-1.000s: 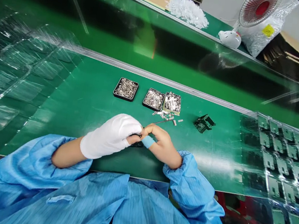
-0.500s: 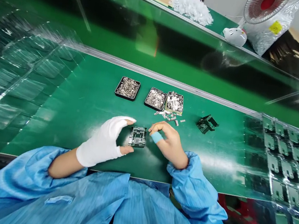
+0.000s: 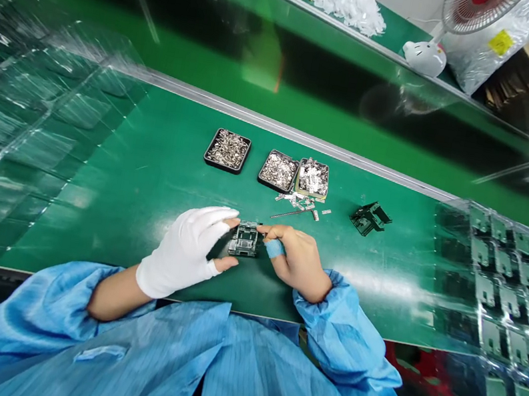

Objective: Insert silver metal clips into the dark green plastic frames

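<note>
A small dark boxy frame part (image 3: 246, 241) with an open, slotted top rests on the green bench in front of me. My left hand (image 3: 187, 249), in a white glove with bare thumb and fingertip, curves around its left side, the finger at the far edge and the thumb at the near edge. My right hand (image 3: 298, 258) is bare, with blue tape round one digit. Its curled fingers meet the part's far right corner, pinched close together. Whatever lies between those fingertips is too small to make out.
Beyond my hands stand a black tray of small metal pieces (image 3: 227, 150) and two more trays (image 3: 278, 170) (image 3: 313, 178). Loose metal pieces and a thin rod (image 3: 288, 214) lie before them. Another dark frame part (image 3: 370, 218) sits right. Clear plastic trays (image 3: 517, 281) flank both sides.
My right hand has moved left and its fingertips now reach the frame part's corner. The left finger and thumb have drawn in slightly. The thin rod is more exposed.
</note>
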Demonstrator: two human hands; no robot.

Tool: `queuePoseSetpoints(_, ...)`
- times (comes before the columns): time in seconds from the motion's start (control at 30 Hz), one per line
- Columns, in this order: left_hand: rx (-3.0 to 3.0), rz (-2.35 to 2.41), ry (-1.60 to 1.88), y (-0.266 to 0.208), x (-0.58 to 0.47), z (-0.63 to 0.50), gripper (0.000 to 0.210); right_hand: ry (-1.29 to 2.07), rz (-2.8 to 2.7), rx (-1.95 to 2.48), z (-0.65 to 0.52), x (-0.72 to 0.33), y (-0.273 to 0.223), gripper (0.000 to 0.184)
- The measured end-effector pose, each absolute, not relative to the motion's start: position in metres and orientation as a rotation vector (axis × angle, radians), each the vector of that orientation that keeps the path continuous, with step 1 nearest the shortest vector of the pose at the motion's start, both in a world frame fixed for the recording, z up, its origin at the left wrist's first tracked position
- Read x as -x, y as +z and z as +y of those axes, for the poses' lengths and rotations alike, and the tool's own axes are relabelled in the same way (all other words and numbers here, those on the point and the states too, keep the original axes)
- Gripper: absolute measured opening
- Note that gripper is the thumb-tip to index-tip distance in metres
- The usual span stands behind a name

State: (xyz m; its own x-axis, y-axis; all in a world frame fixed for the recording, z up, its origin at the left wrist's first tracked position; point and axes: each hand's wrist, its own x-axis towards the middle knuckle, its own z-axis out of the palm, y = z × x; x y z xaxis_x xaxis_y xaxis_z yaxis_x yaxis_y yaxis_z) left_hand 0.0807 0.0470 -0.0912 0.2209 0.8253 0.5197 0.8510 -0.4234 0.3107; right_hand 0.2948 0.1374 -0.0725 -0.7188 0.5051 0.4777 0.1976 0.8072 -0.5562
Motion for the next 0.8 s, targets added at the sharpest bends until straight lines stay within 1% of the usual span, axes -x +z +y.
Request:
queuePoseSetpoints(0.07, 2.459, -1.765, -1.007, -0.095, -0.084, 0.049, 0.075, 0.621, -2.351, 0.537, 0.137, -0.296, -0.072, 0.014)
queuePoseSetpoints(0.1, 2.494, -1.816, -1.009, -0.097, -0.085, 0.05, 0.078, 0.622, -2.363, 0.537, 0.136, -0.296, -0.072, 0.015)
queuePoseSetpoints(0.13, 2.531, -1.872, -1.014, -0.099, -0.086, 0.051, 0.075, 0.645, -2.373, 0.541, 0.136, -0.297, -0.071, 0.015)
queuePoseSetpoints(0.23, 2.558, -2.085, -1.128, -0.098, -0.09, 0.052, 0.053, 0.844, -2.281, 0.614, 0.137, -0.299, -0.066, 0.009)
queuePoseSetpoints(0.3, 2.534, -2.184, -1.262, -0.093, -0.092, 0.05, 0.047, 1.003, -2.121, 0.692, 0.137, -0.301, -0.062, 0.005)
queuePoseSetpoints(0.37, 2.514, -2.176, -1.397, -0.086, -0.094, 0.048, 0.042, 1.082, -2.018, 0.717, 0.137, -0.301, -0.06, 0.003)
queuePoseSetpoints(0.43, 2.495, -2.139, -1.495, -0.08, -0.097, 0.046, 0.04, 1.11, -1.992, 0.708, 0.137, -0.301, -0.06, 0.003)
queuePoseSetpoints(0.57, 2.496, -2.166, -1.611, -0.073, -0.102, 0.044, 0.043, 1.093, -1.995, 0.699, 0.135, -0.3, -0.061, 0.003)
queuePoseSetpoints(0.8, 2.467, -2.204, -1.575, -0.073, -0.098, 0.046, 0.041, 1.13, -2.018, 0.666, 0.135, -0.3, -0.063, 0.004)
